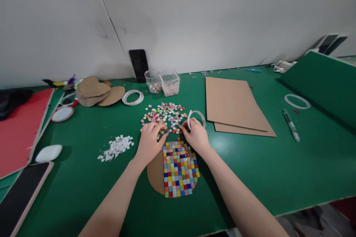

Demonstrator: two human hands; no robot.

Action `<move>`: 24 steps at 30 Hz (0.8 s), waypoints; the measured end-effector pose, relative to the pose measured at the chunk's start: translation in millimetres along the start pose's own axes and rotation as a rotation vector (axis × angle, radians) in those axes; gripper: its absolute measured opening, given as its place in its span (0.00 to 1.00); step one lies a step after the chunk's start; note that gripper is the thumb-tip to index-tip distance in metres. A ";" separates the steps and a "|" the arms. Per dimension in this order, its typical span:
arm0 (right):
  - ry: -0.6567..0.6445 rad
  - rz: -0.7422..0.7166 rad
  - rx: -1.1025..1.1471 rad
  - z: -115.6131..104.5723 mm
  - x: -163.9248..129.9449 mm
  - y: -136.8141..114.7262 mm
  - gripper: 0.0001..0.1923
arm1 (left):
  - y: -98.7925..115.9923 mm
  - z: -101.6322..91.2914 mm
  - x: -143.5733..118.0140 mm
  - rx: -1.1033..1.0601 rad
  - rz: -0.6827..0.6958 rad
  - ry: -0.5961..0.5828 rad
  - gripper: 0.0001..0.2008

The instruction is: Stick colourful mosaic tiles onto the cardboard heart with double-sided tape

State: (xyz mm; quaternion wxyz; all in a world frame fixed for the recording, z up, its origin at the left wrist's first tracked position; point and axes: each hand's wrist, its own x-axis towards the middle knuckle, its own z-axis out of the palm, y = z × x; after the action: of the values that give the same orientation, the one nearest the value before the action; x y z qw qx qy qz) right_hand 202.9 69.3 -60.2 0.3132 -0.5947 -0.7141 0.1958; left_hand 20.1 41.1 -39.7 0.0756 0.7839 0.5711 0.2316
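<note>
A round cardboard piece (154,172) lies on the green table (250,163), mostly covered by a grid of coloured mosaic tiles (179,168). Just beyond it is a loose heap of small coloured tiles (165,114). My left hand (150,142) rests at the near edge of the heap with fingers curled down over the tiles. My right hand (195,135) reaches into the heap with pinched fingertips, next to a white tape roll (197,118). What the fingertips hold is too small to tell.
A pile of white paper scraps (116,147) lies left of my hands. Two clear cups (162,80), a second tape roll (132,97), cardboard cutouts (96,90) and a phone (139,64) sit at the back. Cardboard sheets (235,103), a pen (291,124) and a ring (297,101) lie right.
</note>
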 end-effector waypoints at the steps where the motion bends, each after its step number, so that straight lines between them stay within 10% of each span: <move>1: 0.002 0.002 0.006 -0.6 -0.1 -0.6 0.07 | 0.5 0.7 0.1 0.002 0.006 0.008 0.07; 14: 0.102 0.080 0.218 -3.3 2.9 -0.6 0.11 | -10.6 -1.3 0.6 0.090 -0.091 0.112 0.10; 24: 0.185 0.167 0.386 -4.2 7.8 1.5 0.14 | 17.7 13.2 34.2 0.059 -0.036 -0.042 0.08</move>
State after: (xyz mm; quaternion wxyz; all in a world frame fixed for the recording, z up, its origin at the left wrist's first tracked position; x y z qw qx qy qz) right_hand 206.1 76.9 -56.4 0.4681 -0.5963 -0.5798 0.2986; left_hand 49.5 68.9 -35.1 0.0686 0.7801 0.5899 0.1968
